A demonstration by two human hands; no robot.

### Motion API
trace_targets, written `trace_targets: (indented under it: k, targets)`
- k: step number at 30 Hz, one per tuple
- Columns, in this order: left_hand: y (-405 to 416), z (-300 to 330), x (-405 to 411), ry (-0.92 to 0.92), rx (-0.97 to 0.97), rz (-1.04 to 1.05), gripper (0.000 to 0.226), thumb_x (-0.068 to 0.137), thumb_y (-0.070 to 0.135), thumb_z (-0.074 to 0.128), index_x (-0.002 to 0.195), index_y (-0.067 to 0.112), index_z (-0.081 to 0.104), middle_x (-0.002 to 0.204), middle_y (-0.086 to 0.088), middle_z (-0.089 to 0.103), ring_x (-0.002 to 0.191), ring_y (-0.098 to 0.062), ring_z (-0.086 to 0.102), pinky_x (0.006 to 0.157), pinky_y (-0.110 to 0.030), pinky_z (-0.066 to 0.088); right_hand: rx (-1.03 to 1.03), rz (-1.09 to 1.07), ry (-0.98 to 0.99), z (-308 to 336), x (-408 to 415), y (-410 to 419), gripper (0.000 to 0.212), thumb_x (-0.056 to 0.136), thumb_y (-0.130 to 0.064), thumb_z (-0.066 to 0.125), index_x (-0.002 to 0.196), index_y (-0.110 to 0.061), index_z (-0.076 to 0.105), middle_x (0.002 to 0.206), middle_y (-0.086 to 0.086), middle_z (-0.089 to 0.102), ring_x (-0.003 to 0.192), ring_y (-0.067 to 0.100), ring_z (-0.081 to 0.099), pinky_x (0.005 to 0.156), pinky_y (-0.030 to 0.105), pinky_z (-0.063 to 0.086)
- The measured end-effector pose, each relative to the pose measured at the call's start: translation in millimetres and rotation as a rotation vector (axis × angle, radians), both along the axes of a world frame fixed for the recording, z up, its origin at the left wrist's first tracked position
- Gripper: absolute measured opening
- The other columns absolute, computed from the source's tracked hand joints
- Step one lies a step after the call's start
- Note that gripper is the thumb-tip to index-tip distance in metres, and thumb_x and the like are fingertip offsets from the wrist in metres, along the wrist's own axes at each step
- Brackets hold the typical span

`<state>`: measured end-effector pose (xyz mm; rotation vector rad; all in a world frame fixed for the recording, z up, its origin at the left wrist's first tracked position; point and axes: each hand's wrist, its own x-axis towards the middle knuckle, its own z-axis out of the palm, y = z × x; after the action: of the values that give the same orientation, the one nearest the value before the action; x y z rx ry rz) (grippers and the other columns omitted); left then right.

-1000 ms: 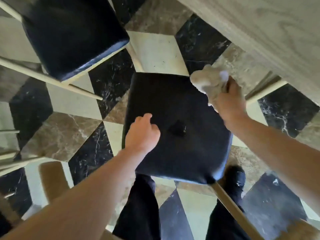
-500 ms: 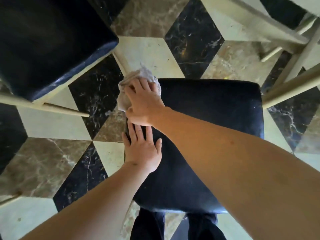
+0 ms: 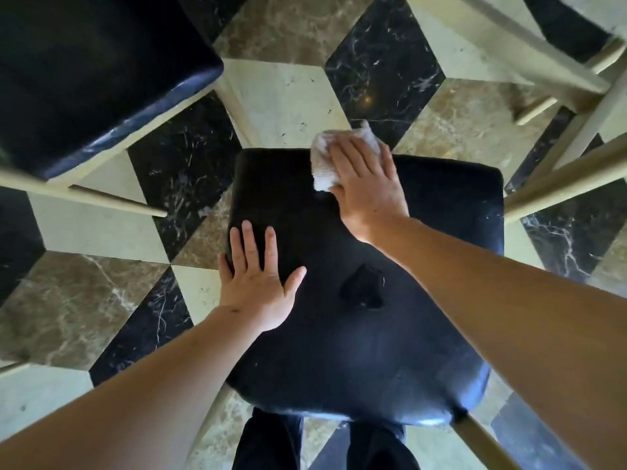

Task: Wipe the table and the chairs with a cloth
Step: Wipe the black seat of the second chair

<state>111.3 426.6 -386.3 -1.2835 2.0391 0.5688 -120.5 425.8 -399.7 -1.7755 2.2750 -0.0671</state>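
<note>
A chair with a black padded seat [image 3: 424,300] and pale wooden legs stands right below me. My right hand [image 3: 366,184] presses a crumpled white cloth [image 3: 325,161] flat against the seat's far edge, with the fingers spread over the cloth. Flat on the seat's left side rests my left hand [image 3: 258,276], fingers apart and holding nothing. A small dent or tear [image 3: 363,291] marks the seat's middle.
A second black-seated chair [image 3: 95,72] stands at the upper left, close to this one. Pale wooden table legs and rails [image 3: 543,69] cross the upper right. The floor is marble tiles in black, brown and cream [image 3: 288,93]. My dark trouser legs [image 3: 268,442] show below the seat.
My right hand has slid the cloth from the seat's far left corner rightwards along the far edge. The left hand has stayed flat on the seat's left side.
</note>
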Motion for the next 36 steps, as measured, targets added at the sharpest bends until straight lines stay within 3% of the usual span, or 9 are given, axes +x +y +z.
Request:
trace_targets:
  k: [7,10,13,15,19,24,31,33,36]
  targets:
    - [-1,5,-4,-0.033,0.030,0.032,0.083,0.090,0.073,-0.003,0.132,0.021,-0.051,0.143,-0.015,-0.057,0.144,-0.034,-0.042,0.123,-0.056,-0.008,0.004,-0.356,-0.040,11,-112,115,0.063,0.102,-0.025,0.049,0.158,-0.011,0.025,0.166,0.008,0.023,0.154,0.027,0.013,0.125,0.051,0.007]
    - [-1,6,-6,-0.007,0.020,0.075,0.081,0.083,0.074,-0.012,0.122,0.022,-0.060,0.136,-0.014,-0.062,0.143,-0.036,-0.042,0.123,-0.058,-0.007,-0.034,-0.582,-0.121,15,-100,135,0.060,0.104,-0.015,0.044,0.157,0.000,0.019,0.165,0.018,0.018,0.154,0.034,0.012,0.125,0.048,0.009]
    - [0,8,-6,0.000,0.023,0.110,0.080,0.073,0.074,-0.022,0.117,0.022,-0.064,0.128,-0.013,-0.068,0.142,-0.037,-0.044,0.122,-0.059,-0.008,-0.063,-0.800,-0.152,16,-75,123,0.059,0.105,-0.015,0.040,0.158,-0.004,0.017,0.168,0.014,0.012,0.155,0.030,0.004,0.126,0.044,0.001]
    - [2,5,-8,0.015,0.031,0.122,0.080,0.071,0.074,-0.025,0.116,0.021,-0.065,0.128,-0.014,-0.069,0.141,-0.037,-0.044,0.122,-0.060,-0.008,-0.081,-0.861,-0.111,12,-68,114,0.058,0.105,-0.016,0.038,0.159,-0.007,0.018,0.168,0.012,0.011,0.155,0.030,0.002,0.125,0.044,-0.001]
    - [1,-1,-4,0.044,0.016,0.087,0.081,0.080,0.075,-0.014,0.116,0.023,-0.066,0.134,-0.013,-0.065,0.141,-0.036,-0.046,0.121,-0.059,-0.012,-0.124,-0.922,0.005,6,-55,83,0.059,0.101,-0.019,0.044,0.156,-0.007,0.028,0.165,0.015,0.023,0.153,0.033,0.016,0.124,0.047,0.001]
    - [-1,-11,7,0.100,0.023,0.044,0.091,0.091,0.076,0.007,0.118,0.026,-0.065,0.134,-0.011,-0.066,0.130,-0.031,-0.056,0.117,-0.058,-0.018,-0.102,-0.641,0.021,3,-2,24,0.063,0.096,-0.015,0.049,0.156,-0.010,0.030,0.162,0.011,0.031,0.152,0.030,0.020,0.125,0.044,0.003]
    - [1,-3,5,0.045,0.031,-0.009,0.090,0.096,0.072,0.009,0.127,0.019,-0.057,0.137,-0.017,-0.062,0.142,-0.039,-0.042,0.121,-0.061,-0.011,0.022,-0.080,-0.115,13,101,-88,0.072,0.089,-0.010,0.053,0.156,-0.023,0.028,0.162,0.002,0.029,0.152,0.026,0.016,0.125,0.046,-0.001]
    - [-1,-1,6,0.016,0.042,-0.050,0.086,0.096,0.067,0.011,0.138,0.016,-0.045,0.149,-0.021,-0.050,0.145,-0.042,-0.037,0.121,-0.062,-0.009,0.034,0.119,-0.172,19,126,-104,0.067,0.086,-0.005,0.054,0.149,-0.024,0.040,0.156,0.000,0.037,0.147,0.026,0.023,0.124,0.048,0.002]
    - [-6,4,14,-0.012,0.043,-0.164,0.087,0.088,0.059,0.003,0.160,0.012,-0.012,0.168,-0.021,-0.008,0.153,-0.044,-0.015,0.122,-0.061,-0.004,0.103,0.455,-0.173,17,156,-86,0.050,0.094,-0.015,0.053,0.142,-0.027,0.048,0.153,-0.008,0.039,0.146,0.021,0.023,0.122,0.044,-0.002]
